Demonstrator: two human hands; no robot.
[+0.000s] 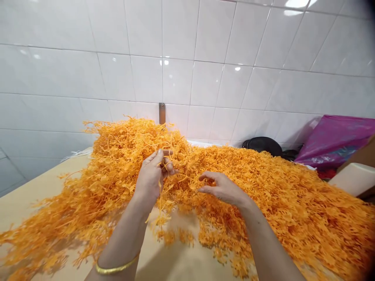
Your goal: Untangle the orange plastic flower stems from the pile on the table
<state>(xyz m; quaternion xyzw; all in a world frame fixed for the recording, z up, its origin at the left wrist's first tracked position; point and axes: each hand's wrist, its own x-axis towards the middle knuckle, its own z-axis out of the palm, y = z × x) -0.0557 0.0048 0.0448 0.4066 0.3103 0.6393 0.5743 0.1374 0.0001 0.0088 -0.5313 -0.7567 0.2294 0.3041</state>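
Note:
Orange branching plastic pieces (272, 187), thin and stringy with small flower-like tips, lie in a wide heap across the table. My left hand (152, 168) is raised over the middle of the heap, its fingers curled on an orange branching piece (161, 216) whose end dangles below the palm. Just to the right, my right hand (224, 187) hovers with thumb and fingers apart, near a thin strand that reaches toward it; I see nothing held in it. A gold-coloured bangle circles my left forearm.
White tiled wall (175, 78) rises behind the tan table (175, 265). A metal strip (162, 113) stands against it behind the taller left mound. At the right back are round black items (262, 144), a purple bag (336, 140) and a white block (353, 179).

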